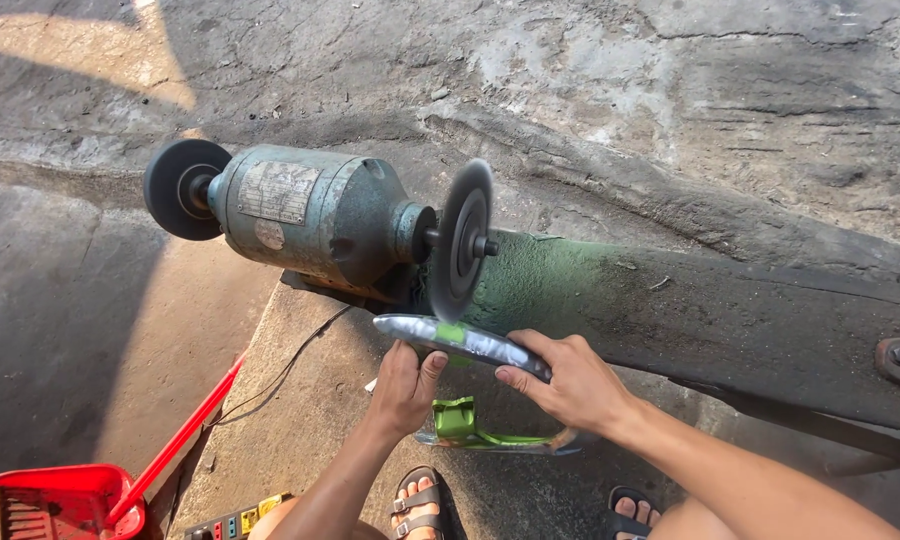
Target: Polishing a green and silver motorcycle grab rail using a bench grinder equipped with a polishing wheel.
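You clenched both hands, left hand (402, 385) and right hand (570, 380), in a firm grip on one metal blade (460, 340) with a green handle (470, 428), its edge just under one grinding disc (462, 240). One bench grinder (310, 215) carried two wheels, the second a dark wheel (183, 188) at its far end; one red dustpan (60, 500) lay on the floor.

Shiny bare-metal blade (465, 342), matt gritty grinder wheel (462, 242), worn painted-metal motor (310, 215), rough concrete floor (300, 420), glossy red plastic dustpan (60, 500)
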